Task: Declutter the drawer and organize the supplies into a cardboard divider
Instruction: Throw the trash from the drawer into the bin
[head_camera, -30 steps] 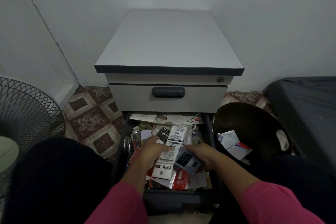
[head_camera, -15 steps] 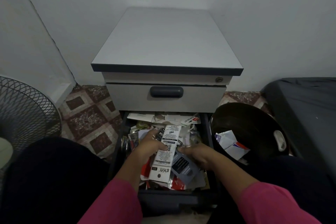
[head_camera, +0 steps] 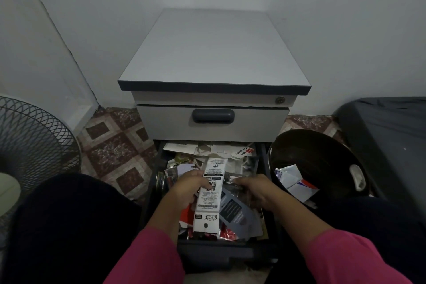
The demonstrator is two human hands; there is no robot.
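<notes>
The bottom drawer [head_camera: 159,191] of a grey cabinet stands pulled out, crammed with papers, cards and packaging. My left hand [head_camera: 187,185] grips a long white printed package [head_camera: 208,198] that lies lengthwise over the clutter. My right hand [head_camera: 255,189] reaches in beside it, fingers curled on clear plastic packaging [head_camera: 232,181] above a blue-grey card [head_camera: 235,212]. Red wrappers [head_camera: 227,234] show at the drawer's front. No cardboard divider is in view.
A dark round bin [head_camera: 322,152] holding white and red-blue papers [head_camera: 297,182] stands right of the drawer. A fan grille [head_camera: 30,136] is at the left, a dark cushion [head_camera: 391,127] at the right. The upper drawer [head_camera: 213,125] is closed. My dark-clothed knees flank the drawer.
The white package has slid further up over the pile in my left hand. My right hand moved off the blue-grey card to the clear packaging.
</notes>
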